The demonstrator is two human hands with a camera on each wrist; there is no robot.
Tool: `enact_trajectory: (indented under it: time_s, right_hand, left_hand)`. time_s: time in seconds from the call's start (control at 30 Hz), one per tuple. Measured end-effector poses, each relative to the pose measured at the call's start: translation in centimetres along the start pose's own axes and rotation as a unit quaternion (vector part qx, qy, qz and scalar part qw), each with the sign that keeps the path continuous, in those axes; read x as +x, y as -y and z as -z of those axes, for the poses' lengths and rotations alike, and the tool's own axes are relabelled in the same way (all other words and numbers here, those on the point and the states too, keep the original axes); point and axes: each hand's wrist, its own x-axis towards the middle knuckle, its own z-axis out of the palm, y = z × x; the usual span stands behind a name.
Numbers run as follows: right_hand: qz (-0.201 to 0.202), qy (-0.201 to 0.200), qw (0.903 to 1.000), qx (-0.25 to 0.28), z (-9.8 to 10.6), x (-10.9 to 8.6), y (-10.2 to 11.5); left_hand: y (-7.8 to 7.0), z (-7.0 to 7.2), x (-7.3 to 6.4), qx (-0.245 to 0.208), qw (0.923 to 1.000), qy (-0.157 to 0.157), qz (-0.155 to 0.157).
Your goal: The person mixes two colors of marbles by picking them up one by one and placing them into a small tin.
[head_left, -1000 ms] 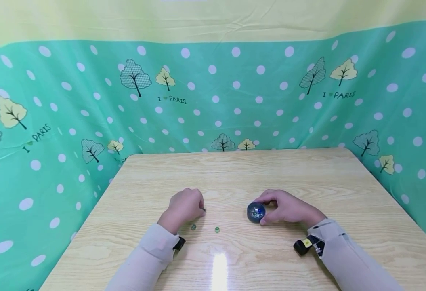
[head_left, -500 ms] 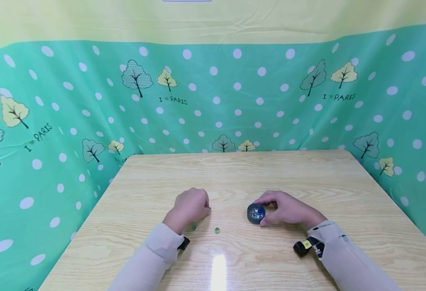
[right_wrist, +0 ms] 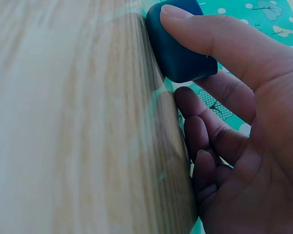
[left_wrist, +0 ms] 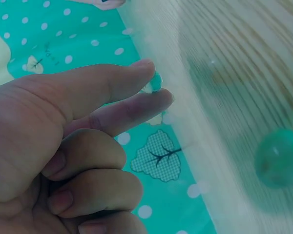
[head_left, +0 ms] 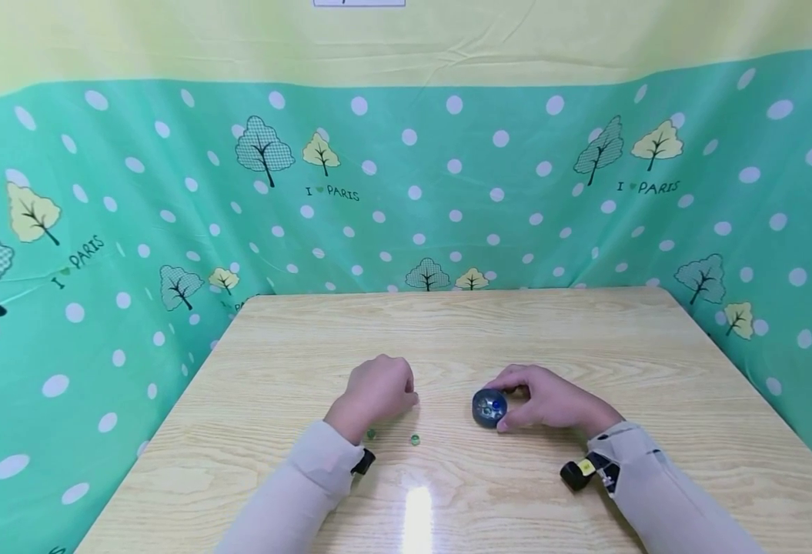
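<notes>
In the left wrist view my left hand pinches a clear green glass marble between thumb and index finger, its other fingers curled into the palm. From the head view that left hand hovers left of a small dark blue cup, hiding the pinched marble. My right hand grips the cup's right side with thumb and fingers, the cup upright on the table. A blue marble and a clearer one show inside it. The right wrist view has the thumb on the cup's smooth wall.
Two green marbles lie on the wooden table: one marble in front of the left hand, another marble beside the left wrist. A green dotted curtain hangs behind the table and along both sides.
My left hand has moved to the right, closer to the cup, with the marble between its fingertips. The right hand and cup have stayed in place.
</notes>
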Motion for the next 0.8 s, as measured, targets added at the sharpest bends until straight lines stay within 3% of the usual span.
enact_trajectory:
  time_s: [0.4, 0.8]
  right_hand:
    - [0.007, 0.000, 0.9999, 0.007, 0.2, -0.3, 0.4]
    - [0.010, 0.001, 0.9998, 0.014, 0.0, 0.0, 0.3]
  left_hand:
    - [-2.1, 0.6, 0.5, -0.001, 0.9997, -0.004, -0.024]
    - [-2.8, 0.3, 0.8, -0.001, 0.9995, -0.003, -0.032]
